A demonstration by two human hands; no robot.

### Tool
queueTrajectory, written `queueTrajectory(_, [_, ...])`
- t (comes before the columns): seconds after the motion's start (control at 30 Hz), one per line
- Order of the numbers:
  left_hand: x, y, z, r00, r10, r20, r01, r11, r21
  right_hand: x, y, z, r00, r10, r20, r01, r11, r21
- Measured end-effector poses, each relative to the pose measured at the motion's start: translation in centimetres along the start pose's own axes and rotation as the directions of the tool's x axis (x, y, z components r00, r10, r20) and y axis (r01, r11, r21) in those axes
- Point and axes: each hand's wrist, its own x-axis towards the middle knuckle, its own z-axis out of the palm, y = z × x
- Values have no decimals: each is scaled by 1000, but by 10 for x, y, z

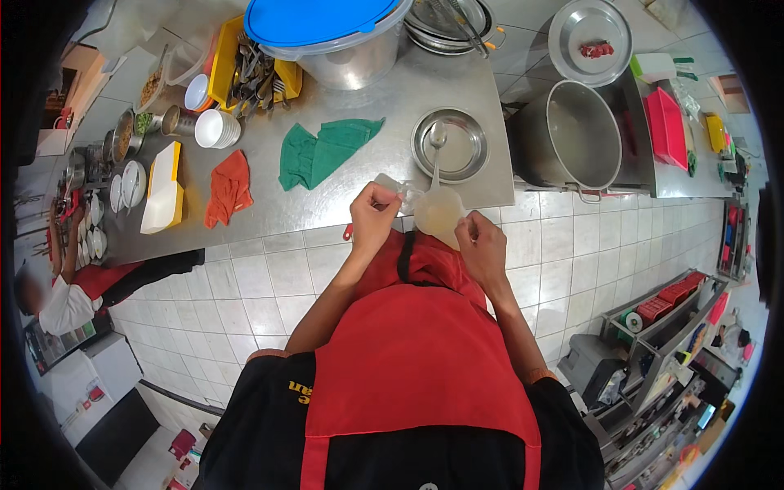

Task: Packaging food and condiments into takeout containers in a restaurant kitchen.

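My left hand (375,211) pinches clear plastic (409,197), apparently the gathered part of a bag, over the front edge of the steel table. Beside it, a translucent bag of pale yellowish liquid (438,211) hangs in front of my red apron. The fingers of my right hand (482,239) are closed at the right side of that bag. Just beyond the bag, a round steel bowl (419,147) stands on the table with a metal spoon (437,136) in it, its handle pointing towards me. Whether the bag is tied cannot be seen.
Green cloth (331,150), orange cloth (228,190), stacked white bowls (215,128) and a yellow cutlery basket (228,43) lie left. A blue-lidded tub (343,58) stands at the back. A large steel pot (585,138) stands right of the table. Another person (67,300) works far left.
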Motion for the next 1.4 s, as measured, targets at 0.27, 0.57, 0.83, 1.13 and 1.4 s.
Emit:
queueTrajectory(0.27, [1,-17,3,991,-128,28,130,987,-95,16,-10,7,997,-71,-5,68,977,-201])
queueTrajectory(0.57, [3,-16,0,995,-98,11,98,993,-65,21,-17,16,991,-124,-44,109,961,-254])
queueTrajectory(0.83, [6,-24,-5,995,-101,-13,100,993,-67,23,-24,15,987,-157,-43,141,957,-255])
queueTrajectory(1.13, [7,-23,-7,997,-74,-36,70,992,-101,22,-32,14,981,-191,-42,173,948,-267])
queueTrajectory(1.4, [5,-16,-9,997,-75,-33,72,993,-93,21,-31,16,975,-218,-31,201,938,-281])
